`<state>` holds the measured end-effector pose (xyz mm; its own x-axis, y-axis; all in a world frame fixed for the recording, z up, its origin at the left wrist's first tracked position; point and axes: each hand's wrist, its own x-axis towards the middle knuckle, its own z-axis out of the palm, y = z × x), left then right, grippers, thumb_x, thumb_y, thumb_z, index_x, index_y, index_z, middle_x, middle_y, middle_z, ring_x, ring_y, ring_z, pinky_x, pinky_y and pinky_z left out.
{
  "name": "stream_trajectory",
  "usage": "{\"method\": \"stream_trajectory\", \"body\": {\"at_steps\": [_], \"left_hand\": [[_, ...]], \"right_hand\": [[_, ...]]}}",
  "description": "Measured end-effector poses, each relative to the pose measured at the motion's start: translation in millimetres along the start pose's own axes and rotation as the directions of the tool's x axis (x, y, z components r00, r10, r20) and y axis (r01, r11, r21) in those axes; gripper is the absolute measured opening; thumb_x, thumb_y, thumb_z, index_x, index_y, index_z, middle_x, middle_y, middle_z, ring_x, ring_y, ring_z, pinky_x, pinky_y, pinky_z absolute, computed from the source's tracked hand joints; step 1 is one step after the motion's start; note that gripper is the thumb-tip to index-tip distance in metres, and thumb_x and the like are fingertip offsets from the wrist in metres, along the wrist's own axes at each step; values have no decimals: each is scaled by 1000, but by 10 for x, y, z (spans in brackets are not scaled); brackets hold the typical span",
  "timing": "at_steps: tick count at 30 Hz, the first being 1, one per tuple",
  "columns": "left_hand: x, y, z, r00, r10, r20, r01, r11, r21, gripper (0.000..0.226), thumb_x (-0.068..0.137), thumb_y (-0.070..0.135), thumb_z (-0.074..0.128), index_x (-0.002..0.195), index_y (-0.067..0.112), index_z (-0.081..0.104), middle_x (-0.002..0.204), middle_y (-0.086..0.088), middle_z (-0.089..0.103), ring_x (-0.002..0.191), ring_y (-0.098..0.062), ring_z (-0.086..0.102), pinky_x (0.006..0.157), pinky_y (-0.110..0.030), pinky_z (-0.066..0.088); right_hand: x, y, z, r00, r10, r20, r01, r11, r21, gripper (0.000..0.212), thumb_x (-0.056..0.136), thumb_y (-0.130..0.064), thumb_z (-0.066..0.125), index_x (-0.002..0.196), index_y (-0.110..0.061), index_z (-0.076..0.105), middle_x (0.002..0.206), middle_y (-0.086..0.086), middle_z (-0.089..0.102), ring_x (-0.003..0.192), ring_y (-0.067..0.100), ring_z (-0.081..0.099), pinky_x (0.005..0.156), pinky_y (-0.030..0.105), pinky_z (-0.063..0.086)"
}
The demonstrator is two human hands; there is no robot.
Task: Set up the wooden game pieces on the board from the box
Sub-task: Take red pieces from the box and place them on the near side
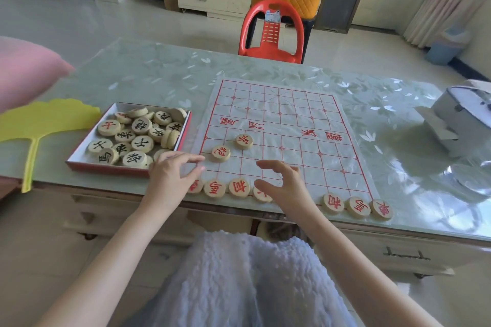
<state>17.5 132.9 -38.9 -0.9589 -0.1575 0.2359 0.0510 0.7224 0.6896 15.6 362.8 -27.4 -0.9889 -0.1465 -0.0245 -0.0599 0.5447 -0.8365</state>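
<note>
A white paper board (287, 114) with red grid lines lies on the table. Round wooden pieces with red characters line its near edge, among them one (214, 188) at the left and one (358, 207) at the right. Two more red pieces (220, 153) (244, 141) sit further in. A red-sided box (127, 167) to the left holds several pieces (142, 144), mostly black-lettered. My left hand (172, 175) hovers between box and board, fingers apart, holding nothing. My right hand (281, 183) hovers over the near row, fingers curled apart, covering part of one piece.
A yellow leaf-shaped fan (39, 125) lies left of the box, below a pink cushion (24, 69). A white case (462, 114) stands at the table's right. A red plastic chair (271, 32) stands across the table. The table's near edge (398, 228) runs just below the pieces.
</note>
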Motion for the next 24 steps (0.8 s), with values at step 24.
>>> {"method": "stream_trajectory", "body": {"at_steps": [24], "left_hand": [[841, -813, -353, 995, 55, 87, -72, 977, 199, 60, 80, -7, 48, 133, 23, 47, 131, -3, 55, 126, -25, 41, 104, -39, 33]], "right_hand": [[1446, -773, 1626, 987, -127, 98, 160, 842, -515, 54, 80, -34, 63, 129, -18, 47, 133, 6, 38, 123, 29, 25, 102, 37, 22]]}}
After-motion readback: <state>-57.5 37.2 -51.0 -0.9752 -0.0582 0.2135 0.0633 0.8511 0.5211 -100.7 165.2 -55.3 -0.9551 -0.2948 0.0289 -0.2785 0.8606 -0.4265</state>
